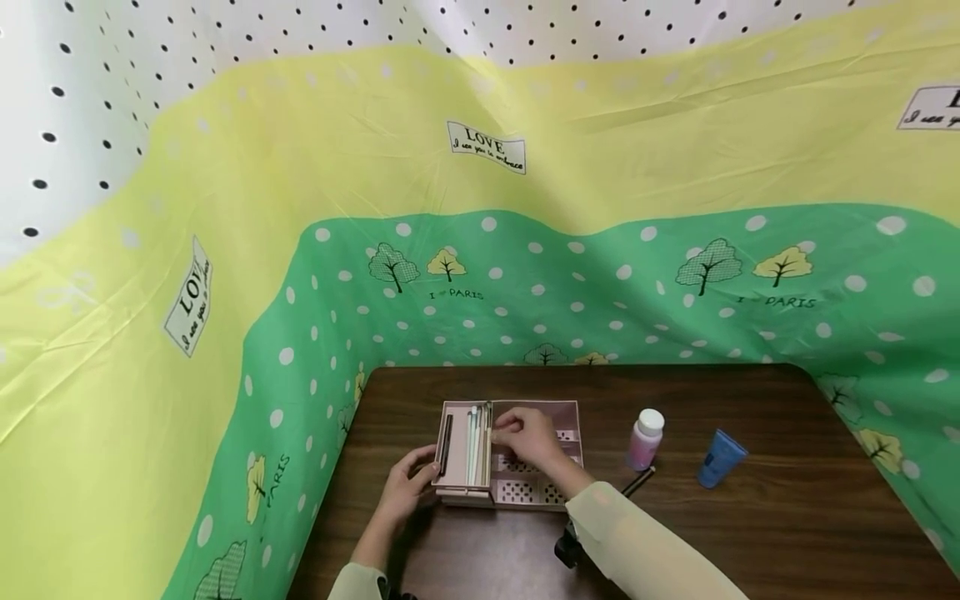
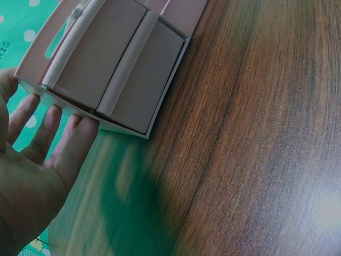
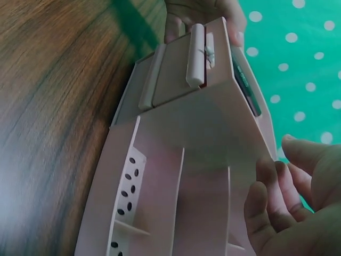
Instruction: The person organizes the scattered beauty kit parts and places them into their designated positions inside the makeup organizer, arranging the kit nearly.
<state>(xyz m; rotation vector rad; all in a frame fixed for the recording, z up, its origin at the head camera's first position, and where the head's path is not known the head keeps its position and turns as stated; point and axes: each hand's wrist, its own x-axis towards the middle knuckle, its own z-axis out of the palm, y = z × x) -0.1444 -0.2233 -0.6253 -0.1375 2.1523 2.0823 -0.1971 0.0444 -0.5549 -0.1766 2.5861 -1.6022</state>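
A pink desk organizer (image 1: pixel 465 497) sits on the table, with two drawers (image 2: pixel 101 53) stacked at its left end and perforated compartments (image 3: pixel 178 213) at its right. Over the drawers, a shallow top section holds a dark pencil (image 1: pixel 446 446) and several slim pale sticks (image 1: pixel 472 446). My left hand (image 1: pixel 408 483) touches the organizer's left side near the front corner, its fingers (image 2: pixel 74 146) extended against the edge. Reaching over the compartments, my right hand (image 1: pixel 531 435) has its loosely bent fingers (image 3: pixel 272 197) beside the divider wall, the thumb apart and nothing visibly held.
To the right stand a pink bottle with a white cap (image 1: pixel 647 440) and a blue tube (image 1: pixel 722 458). A dark stick (image 1: pixel 639 482) lies near the right sleeve. A patterned curtain (image 1: pixel 570 292) hangs along the table's back and sides.
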